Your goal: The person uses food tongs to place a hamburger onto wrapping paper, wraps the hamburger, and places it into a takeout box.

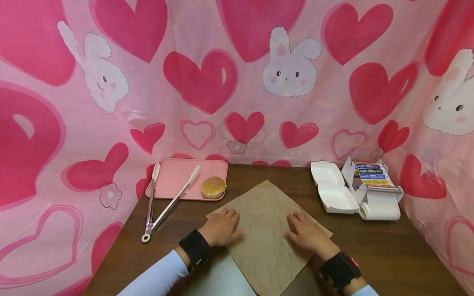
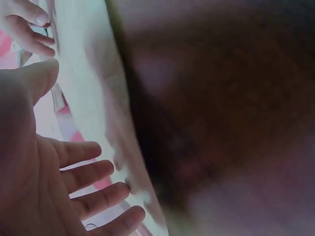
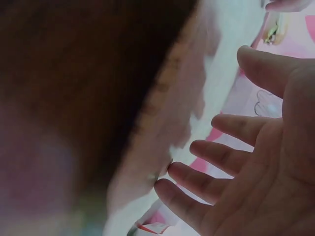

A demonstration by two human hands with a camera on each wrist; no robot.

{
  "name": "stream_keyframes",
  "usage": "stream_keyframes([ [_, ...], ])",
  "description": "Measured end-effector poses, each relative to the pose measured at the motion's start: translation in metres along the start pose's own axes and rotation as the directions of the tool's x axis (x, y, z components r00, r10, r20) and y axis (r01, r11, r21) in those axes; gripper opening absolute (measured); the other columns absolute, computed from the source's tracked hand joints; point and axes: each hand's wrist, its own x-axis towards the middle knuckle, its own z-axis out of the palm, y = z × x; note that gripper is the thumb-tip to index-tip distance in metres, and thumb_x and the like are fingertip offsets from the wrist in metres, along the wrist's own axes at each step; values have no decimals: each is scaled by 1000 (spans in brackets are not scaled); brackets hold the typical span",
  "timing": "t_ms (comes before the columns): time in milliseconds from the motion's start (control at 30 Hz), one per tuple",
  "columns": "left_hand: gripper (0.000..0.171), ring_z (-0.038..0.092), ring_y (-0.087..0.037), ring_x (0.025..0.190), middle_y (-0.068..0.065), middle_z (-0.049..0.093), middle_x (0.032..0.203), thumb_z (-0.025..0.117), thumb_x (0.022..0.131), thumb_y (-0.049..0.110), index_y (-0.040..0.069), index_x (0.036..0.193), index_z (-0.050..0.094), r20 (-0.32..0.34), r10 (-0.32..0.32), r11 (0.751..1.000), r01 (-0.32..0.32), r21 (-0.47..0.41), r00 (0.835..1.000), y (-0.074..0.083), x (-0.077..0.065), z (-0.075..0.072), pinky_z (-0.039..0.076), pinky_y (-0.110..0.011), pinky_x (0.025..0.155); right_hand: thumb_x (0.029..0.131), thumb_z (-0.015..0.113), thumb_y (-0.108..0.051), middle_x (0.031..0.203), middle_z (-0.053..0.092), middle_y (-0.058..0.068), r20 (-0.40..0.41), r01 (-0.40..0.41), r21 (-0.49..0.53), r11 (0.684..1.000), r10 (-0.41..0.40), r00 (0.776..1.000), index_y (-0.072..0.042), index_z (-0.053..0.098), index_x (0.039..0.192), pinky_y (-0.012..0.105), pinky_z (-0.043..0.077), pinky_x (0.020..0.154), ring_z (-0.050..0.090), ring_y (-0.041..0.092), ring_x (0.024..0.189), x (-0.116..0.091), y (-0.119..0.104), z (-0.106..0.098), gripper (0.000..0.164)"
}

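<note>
A sheet of brown kraft paper [image 1: 268, 234] lies with one corner pointing away from me and another toward me. My left hand [image 1: 221, 227] touches its left side, fingers spread and slightly bent. On the right side of the sheet my right hand [image 1: 306, 232] rests in much the same way. The left wrist view shows the left hand [image 2: 64, 182] with its fingers apart, tips close to the paper [image 2: 93, 64]. Likewise, in the right wrist view, the right hand [image 3: 251, 152] has spread fingers beside the paper [image 3: 216, 73]. Neither hand grips anything.
At the back left, a burger bun [image 1: 213, 188] sits on a pink tray [image 1: 185, 165], with metal tongs [image 1: 168, 209] leaning over its front edge. An opened white takeout box [image 1: 335, 193] and a roll dispenser [image 1: 379, 191] stand back right. A pale sheet [image 1: 218, 273] lies under the paper.
</note>
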Motion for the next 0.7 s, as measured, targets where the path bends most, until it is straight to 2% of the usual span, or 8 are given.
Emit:
stream_keyframes([
  [300, 70, 52, -29, 124, -12, 58, 135, 58, 95, 61, 5, 136, 57, -4, -4, 1000, 4, 2, 1000, -2, -3, 8, 52, -49, 94, 91, 74, -34, 143, 50, 27, 0, 13, -16, 1000, -13, 1000, 2, 58, 137, 62, 39, 106, 42, 52, 134, -3, 1, 7, 61],
  [533, 73, 50, -30, 127, -12, 55, 137, 61, 93, 61, 5, 139, 55, 13, -17, 1000, 17, -9, 1000, -1, -6, 9, 50, -51, 97, 88, 77, -38, 133, 54, 20, 17, -33, -27, 999, 34, 999, -5, 60, 137, 58, 46, 99, 46, 43, 125, 2, 0, 1, 62],
  [700, 73, 49, -30, 128, -13, 54, 135, 63, 92, 60, 3, 138, 54, 6, -5, 1000, 5, -11, 1000, 2, -10, 9, 49, -50, 100, 88, 77, -38, 134, 53, 19, 36, -48, -30, 998, 49, 998, -8, 61, 138, 59, 47, 97, 47, 42, 123, 4, 0, -2, 61],
])
